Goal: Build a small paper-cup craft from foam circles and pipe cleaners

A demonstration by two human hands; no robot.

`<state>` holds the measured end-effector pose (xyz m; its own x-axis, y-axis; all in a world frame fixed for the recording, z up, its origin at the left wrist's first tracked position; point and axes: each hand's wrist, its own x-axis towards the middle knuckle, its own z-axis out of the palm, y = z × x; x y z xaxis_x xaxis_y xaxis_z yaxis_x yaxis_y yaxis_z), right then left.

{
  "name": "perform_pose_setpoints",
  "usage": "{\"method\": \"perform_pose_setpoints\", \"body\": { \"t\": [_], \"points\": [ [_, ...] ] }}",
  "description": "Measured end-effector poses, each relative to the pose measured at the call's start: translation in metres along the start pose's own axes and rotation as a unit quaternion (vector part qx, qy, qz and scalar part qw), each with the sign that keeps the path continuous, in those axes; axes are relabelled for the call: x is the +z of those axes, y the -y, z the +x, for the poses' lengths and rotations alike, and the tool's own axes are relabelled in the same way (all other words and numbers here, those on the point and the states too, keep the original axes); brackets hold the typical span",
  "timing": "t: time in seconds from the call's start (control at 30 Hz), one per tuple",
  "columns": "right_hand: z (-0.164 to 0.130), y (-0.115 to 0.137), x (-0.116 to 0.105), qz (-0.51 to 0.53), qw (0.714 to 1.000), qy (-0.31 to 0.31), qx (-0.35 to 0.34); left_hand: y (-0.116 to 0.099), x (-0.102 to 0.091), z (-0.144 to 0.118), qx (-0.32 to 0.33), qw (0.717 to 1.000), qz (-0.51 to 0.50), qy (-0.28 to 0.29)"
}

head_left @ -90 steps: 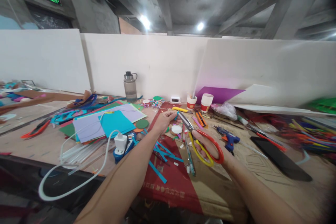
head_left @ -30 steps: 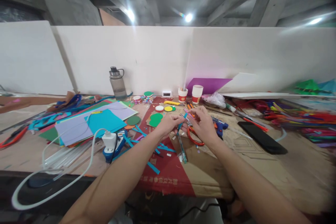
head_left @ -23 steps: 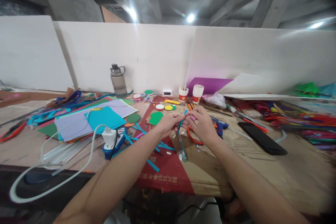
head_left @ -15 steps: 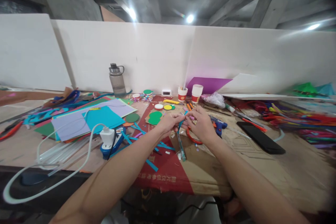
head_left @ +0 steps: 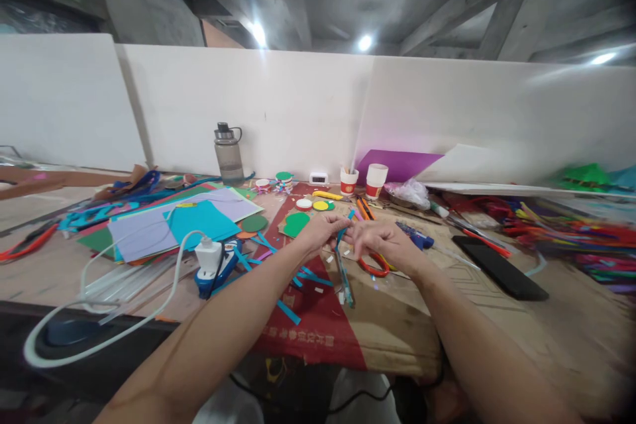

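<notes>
your fingers (head_left: 336, 224) of the left hand (head_left: 318, 233) are pinched closed on a thin teal paper strip (head_left: 342, 234), and the fingers of your right hand (head_left: 380, 240) close on the same strip from the other side, so both hands meet just above the middle of the table (head_left: 497, 318). the strip is small and partly hidden by your fingertips; how it bends there cannot be told. under your right hand the red-handled scissors (head_left: 375, 266) lie flat on the cardboard, touching nothing you hold. just below your hands a teal pen-like stick (head_left: 344, 278) lies on the red printed sheet (head_left: 318, 324), among loose teal paper strips (head_left: 298, 278). to the left sit a white plug (head_left: 209, 254) with its cable and a blue glue gun (head_left: 221, 269), beside a stack of coloured paper sheets (head_left: 183, 222). further back stand a grey water bottle (head_left: 228, 154) against the white wall panel and two paper cups (head_left: 376, 180). to your right a black phone (head_left: 499, 266) lies flat, well apart from your hands, with a heap of coloured pipe cleaners (head_left: 571, 228) beyond it.
</notes>
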<state>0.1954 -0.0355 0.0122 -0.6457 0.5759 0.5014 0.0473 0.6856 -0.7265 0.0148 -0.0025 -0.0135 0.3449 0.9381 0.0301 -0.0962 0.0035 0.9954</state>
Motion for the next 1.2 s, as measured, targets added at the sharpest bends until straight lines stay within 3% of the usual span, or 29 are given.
{"method": "perform_pose_setpoints", "body": {
  "t": [0.07, 0.13, 0.2, 0.27, 0.43, 0.67, 0.93, 1.2],
  "points": [
    [0.002, -0.003, -0.001, 0.013, 0.997, -0.073, 0.032, -0.003, -0.002, -0.001, -0.006, 1.000, -0.013, 0.010],
    [0.004, -0.010, -0.002, 0.030, 0.977, -0.191, 0.084, -0.006, -0.005, -0.001, -0.018, 0.999, -0.024, 0.026],
    [0.005, -0.016, -0.005, 0.061, 0.957, -0.259, 0.119, -0.008, -0.008, -0.003, -0.030, 0.997, -0.036, 0.054],
    [0.005, -0.019, -0.007, 0.084, 0.959, -0.237, 0.134, -0.007, -0.010, -0.004, -0.037, 0.994, -0.048, 0.094],
    [0.002, -0.010, -0.006, 0.083, 0.983, -0.038, 0.158, -0.002, -0.012, -0.007, -0.087, 0.974, -0.032, 0.208],
    [0.001, -0.011, -0.003, 0.128, 0.980, -0.002, 0.155, 0.002, -0.013, -0.009, -0.118, 0.957, -0.028, 0.263],
    [0.001, -0.012, 0.000, 0.139, 0.981, -0.060, 0.122, -0.001, -0.010, -0.011, -0.127, 0.962, -0.007, 0.243],
    [0.003, -0.030, -0.009, 0.128, 0.945, -0.288, 0.089, 0.000, -0.012, -0.005, -0.094, 0.981, -0.031, 0.168]
  ]
}}
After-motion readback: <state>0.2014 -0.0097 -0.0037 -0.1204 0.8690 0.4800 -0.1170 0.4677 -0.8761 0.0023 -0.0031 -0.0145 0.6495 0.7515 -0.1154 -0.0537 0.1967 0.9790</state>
